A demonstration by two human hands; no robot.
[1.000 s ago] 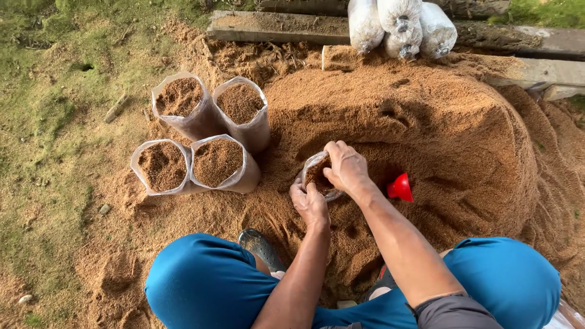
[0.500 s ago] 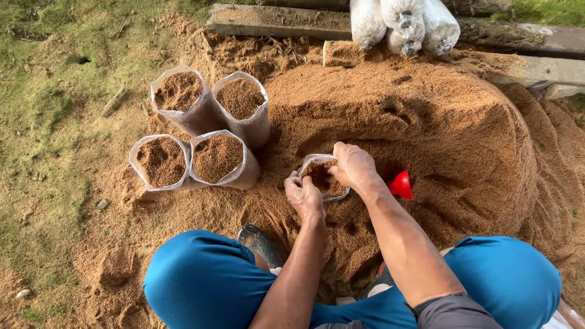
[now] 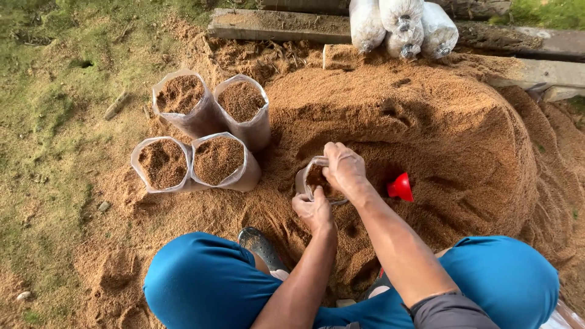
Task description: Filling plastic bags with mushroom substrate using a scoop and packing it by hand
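Observation:
A clear plastic bag [image 3: 308,178] partly filled with brown sawdust stands upright at the foot of a large sawdust heap [image 3: 439,128]. My left hand [image 3: 313,211] grips the bag's near rim. My right hand [image 3: 345,169] rests over the bag's open mouth, fingers curled on its far rim and pressing on the fill. A small red scoop [image 3: 400,187] lies on the heap just right of my right wrist. Several filled clear bags [image 3: 218,159] stand together to the left, open at the top.
Tied whitish sacks [image 3: 400,24] lean on a wooden beam [image 3: 274,24] at the back. Grass [image 3: 42,116] covers the ground on the left. My knees in blue trousers [image 3: 201,286] and a dark shoe [image 3: 262,247] sit near the bottom.
Both hands and the bag stay in nearly the same spot. My right hand has shifted further over the bag's mouth, and my left hand has slid lower along its near rim.

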